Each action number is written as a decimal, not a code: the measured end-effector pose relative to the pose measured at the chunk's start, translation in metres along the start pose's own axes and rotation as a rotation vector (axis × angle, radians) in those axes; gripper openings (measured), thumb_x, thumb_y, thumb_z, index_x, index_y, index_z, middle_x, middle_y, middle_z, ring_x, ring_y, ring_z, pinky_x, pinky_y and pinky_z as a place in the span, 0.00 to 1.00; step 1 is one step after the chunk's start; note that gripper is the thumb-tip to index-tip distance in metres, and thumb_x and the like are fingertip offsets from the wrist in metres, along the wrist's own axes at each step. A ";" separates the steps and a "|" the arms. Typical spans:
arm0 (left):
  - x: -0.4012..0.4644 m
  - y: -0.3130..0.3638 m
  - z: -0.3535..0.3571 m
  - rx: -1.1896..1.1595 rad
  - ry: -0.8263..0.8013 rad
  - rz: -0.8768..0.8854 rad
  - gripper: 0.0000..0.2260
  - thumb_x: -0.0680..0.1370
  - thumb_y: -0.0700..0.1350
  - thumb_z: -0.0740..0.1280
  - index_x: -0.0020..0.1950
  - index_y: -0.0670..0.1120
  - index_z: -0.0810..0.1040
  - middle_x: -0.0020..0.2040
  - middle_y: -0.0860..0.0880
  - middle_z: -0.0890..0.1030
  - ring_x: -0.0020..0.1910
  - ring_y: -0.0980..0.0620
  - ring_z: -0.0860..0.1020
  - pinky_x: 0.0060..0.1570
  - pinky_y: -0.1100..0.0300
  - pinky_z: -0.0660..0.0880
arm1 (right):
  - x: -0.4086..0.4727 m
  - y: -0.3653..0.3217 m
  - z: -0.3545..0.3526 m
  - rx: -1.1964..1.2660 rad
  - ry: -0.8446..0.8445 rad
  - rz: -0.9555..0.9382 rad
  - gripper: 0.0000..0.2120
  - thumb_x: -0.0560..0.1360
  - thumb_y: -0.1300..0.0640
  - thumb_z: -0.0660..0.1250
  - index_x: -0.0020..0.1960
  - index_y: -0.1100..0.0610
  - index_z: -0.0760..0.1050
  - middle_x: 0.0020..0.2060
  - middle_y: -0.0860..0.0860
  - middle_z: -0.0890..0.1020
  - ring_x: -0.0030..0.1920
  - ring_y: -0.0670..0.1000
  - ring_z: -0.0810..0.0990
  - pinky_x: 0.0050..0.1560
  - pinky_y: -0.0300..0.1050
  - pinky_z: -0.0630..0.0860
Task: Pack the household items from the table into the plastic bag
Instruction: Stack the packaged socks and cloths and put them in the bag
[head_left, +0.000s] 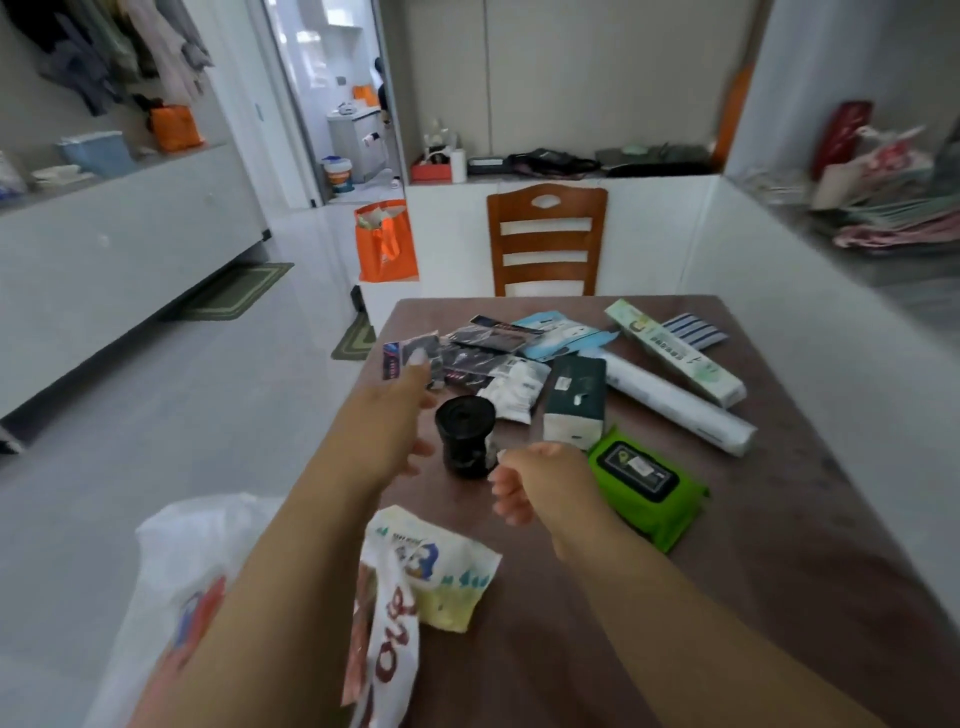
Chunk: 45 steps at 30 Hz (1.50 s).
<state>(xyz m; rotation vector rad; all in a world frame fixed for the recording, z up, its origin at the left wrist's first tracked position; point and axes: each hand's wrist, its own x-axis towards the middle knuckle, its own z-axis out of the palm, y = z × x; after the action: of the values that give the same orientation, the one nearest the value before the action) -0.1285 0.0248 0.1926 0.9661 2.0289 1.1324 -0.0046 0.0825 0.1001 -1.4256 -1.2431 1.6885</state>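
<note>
Head view shows the left hand (397, 415) pinching a small dark packet (413, 358) above the tabletop's left edge. The right hand (530, 478) hangs loosely curled, holding nothing, just beside a black roll (465, 434). The plastic bag (208, 597) droops off the near left corner, its mouth hidden behind the left forearm. Packets at the far edge blur together; the table (779, 545) is cut off at the bottom.
</note>
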 end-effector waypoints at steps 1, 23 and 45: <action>0.012 0.007 0.015 -0.036 -0.050 -0.009 0.23 0.81 0.61 0.52 0.52 0.46 0.79 0.49 0.50 0.80 0.37 0.49 0.79 0.32 0.60 0.71 | 0.011 -0.003 -0.011 0.020 0.031 0.005 0.13 0.76 0.59 0.64 0.33 0.62 0.77 0.22 0.52 0.77 0.24 0.53 0.75 0.22 0.39 0.71; 0.308 0.020 0.213 -0.346 -0.299 -0.561 0.15 0.78 0.49 0.66 0.53 0.38 0.70 0.40 0.40 0.75 0.38 0.45 0.76 0.45 0.53 0.76 | 0.340 -0.076 -0.141 -0.380 0.615 0.050 0.22 0.78 0.49 0.62 0.68 0.59 0.67 0.59 0.57 0.77 0.45 0.53 0.71 0.28 0.40 0.61; 0.319 0.011 0.191 -0.315 -0.525 -0.594 0.08 0.78 0.46 0.66 0.43 0.42 0.78 0.24 0.49 0.79 0.17 0.57 0.72 0.17 0.70 0.66 | 0.300 -0.098 -0.134 0.481 0.049 0.331 0.12 0.78 0.53 0.64 0.54 0.62 0.71 0.42 0.63 0.81 0.31 0.61 0.84 0.25 0.51 0.80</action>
<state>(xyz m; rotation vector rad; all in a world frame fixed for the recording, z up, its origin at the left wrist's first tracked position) -0.1487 0.3745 0.0668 0.3943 1.4963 0.7380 0.0382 0.4212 0.0708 -1.4049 -0.5319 1.9841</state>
